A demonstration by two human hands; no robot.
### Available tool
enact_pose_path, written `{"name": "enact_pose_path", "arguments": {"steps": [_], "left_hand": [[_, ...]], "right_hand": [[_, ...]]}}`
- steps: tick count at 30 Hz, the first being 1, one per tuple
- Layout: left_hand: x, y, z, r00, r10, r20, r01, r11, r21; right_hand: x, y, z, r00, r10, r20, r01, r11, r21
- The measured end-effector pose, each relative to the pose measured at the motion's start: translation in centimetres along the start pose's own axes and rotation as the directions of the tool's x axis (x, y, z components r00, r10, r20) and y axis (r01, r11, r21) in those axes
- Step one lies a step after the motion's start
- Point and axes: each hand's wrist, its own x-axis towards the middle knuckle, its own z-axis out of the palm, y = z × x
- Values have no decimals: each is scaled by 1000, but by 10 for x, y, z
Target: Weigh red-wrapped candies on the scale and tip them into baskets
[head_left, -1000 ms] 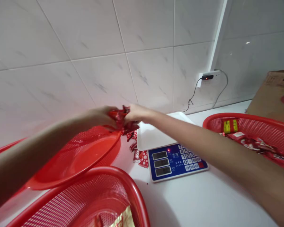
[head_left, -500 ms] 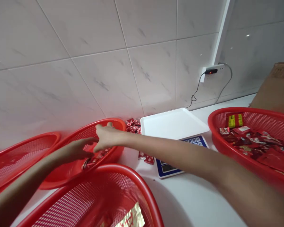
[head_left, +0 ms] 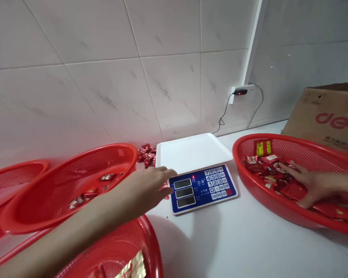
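- Two bare hands are in view, set well apart: the left hand [head_left: 152, 186] by the scale [head_left: 204, 189], the right hand [head_left: 310, 184] in the right basket [head_left: 258, 193].
- Packets [head_left: 261, 166], mostly red, lie in that basket under the right hand and around it, some beyond its fingertips toward the wall.
- Its fingers are spread, thumb apart from the rest, laid on the pile; whether the fingertips dig in, I cannot tell.
- A yellow-and-red packet [head_left: 263, 148] leans at the far side of the same basket, near the right hand.
- The left hand's fingers stretch forward, thumb apart, at the scale's left edge; I cannot tell if they touch it.
- Loose packets [head_left: 147, 156] lie just beyond the left hand, between the white tray [head_left: 191, 152] and the middle basket [head_left: 60, 193]; a few more show between its thumb and fingers.
- Several packets [head_left: 89, 195] sit inside the middle basket, left of the left forearm.
- A gold packet [head_left: 135, 266] lies in the front basket [head_left: 152, 239], nearer the camera than the left hand.
- The scale's display digits are too dim to read.
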Motion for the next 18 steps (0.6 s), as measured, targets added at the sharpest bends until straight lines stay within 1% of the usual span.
{"name": "enact_pose_path", "arguments": {"steps": [1, 3, 6, 8, 10, 11, 13, 14, 16, 18], "left_hand": [[9, 8, 1, 999, 7, 34, -8, 1000, 17], [24, 21, 1, 997, 15, 75, -16, 1000, 12], [29, 29, 3, 996, 55, 64, -53, 998, -31], [22, 30, 8, 990, 126, 56, -124, 991, -43], [11, 30, 14, 979, 193, 69, -191, 981, -35], [5, 31, 17, 974, 211, 78, -210, 977, -21], [-7, 32, 21, 970, 217, 108, -220, 975, 16], [-13, 33, 22, 969, 213, 128, -218, 976, 28], [-24, 35, 23, 965, 218, 146, -226, 973, 42], [-33, 37, 24, 963, 243, 115, -252, 966, 66]], "right_hand": [[0, 11, 9, 999, -1, 44, 1, 1000, 0], [-2, 17, 16, 990, -33, 139, 34, 999, -3], [-8, 3, 10, 980, -85, 180, 87, 996, -2], [-11, -10, 6, 971, -99, 217, 104, 995, -13], [-12, -18, 7, 973, -110, 203, 120, 992, -39], [-12, -20, 10, 978, -123, 171, 132, 990, -46], [-9, -21, 15, 982, -164, 94, 166, 986, -18], [-7, -21, 17, 983, -168, 76, 168, 986, 5], [-2, -20, 20, 986, -154, 57, 151, 987, 51], [2, -20, 21, 988, -143, 65, 138, 988, 76]]}}
